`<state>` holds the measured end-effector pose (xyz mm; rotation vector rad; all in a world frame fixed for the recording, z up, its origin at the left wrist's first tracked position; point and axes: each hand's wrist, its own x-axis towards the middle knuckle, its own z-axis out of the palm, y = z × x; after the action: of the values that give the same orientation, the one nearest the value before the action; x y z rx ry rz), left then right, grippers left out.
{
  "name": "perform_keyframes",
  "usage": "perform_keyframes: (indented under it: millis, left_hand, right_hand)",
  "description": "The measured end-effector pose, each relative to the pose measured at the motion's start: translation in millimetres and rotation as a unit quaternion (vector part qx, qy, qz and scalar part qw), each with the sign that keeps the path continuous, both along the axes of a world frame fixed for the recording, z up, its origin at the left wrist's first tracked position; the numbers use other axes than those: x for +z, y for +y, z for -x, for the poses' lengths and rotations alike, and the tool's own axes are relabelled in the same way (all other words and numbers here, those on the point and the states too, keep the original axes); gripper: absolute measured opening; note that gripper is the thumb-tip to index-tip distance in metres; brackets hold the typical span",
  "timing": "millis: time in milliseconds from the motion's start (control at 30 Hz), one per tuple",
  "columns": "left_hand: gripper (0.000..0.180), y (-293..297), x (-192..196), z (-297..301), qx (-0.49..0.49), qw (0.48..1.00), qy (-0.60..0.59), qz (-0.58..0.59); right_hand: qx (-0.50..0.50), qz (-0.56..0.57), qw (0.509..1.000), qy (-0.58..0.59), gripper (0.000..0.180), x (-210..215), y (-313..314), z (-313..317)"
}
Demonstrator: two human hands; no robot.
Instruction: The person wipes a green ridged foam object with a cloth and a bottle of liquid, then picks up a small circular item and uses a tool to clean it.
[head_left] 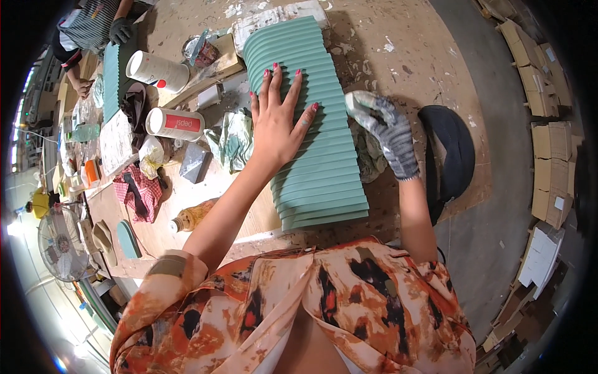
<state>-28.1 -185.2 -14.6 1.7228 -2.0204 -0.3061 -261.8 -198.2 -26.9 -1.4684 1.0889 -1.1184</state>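
A stack of green, ribbed strips (317, 137), fanned out in overlapping layers, lies lengthwise before me on the worktable. My left hand (277, 121), bare with red nails, rests flat on its upper middle, fingers spread. Just off the stack's right edge is my right hand (392, 134), in a grey striped glove with pale, stained fingertips. Its fingers are bent but apart, and I see nothing held in them. The far end of the stack lies against a whitish, paint-crusted block (283, 22). A crumpled greenish cloth (367, 153) sits partly hidden beneath the right hand.
Left of the stack stand two white cups (159, 71), a crumpled rag (232, 140), a grey block (194, 163) and a bottle (194, 215) on its side. A dark curved padded object (451, 156) lies right. At far left, another person's gloved hand (120, 30) touches a similar green sheet (118, 78).
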Motion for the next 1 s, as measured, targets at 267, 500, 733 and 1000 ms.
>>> perform_keyframes:
  millis: [267, 500, 733, 1000]
  left_hand:
    - [0.062, 0, -2, 3, -0.003, 1.000, 0.002, -0.002]
    - [0.063, -1, -4, 0, 0.001, 1.000, 0.001, -0.002]
    - [0.063, -2, 0, 4, 0.000, 1.000, -0.004, -0.002]
    - [0.061, 2, 3, -1, 0.008, 1.000, 0.012, -0.013]
  right_hand:
    - [-0.018, -0.035, 0.998, -0.042, 0.032, 10, -2, -7]
    - [-0.005, -0.006, 0.999, -0.039, 0.035, -1, 42, 6]
    - [-0.010, -0.029, 0.999, -0.036, 0.032, 11, 36, 1]
    - [-0.010, -0.051, 0.998, 0.031, 0.029, 37, 19, 15]
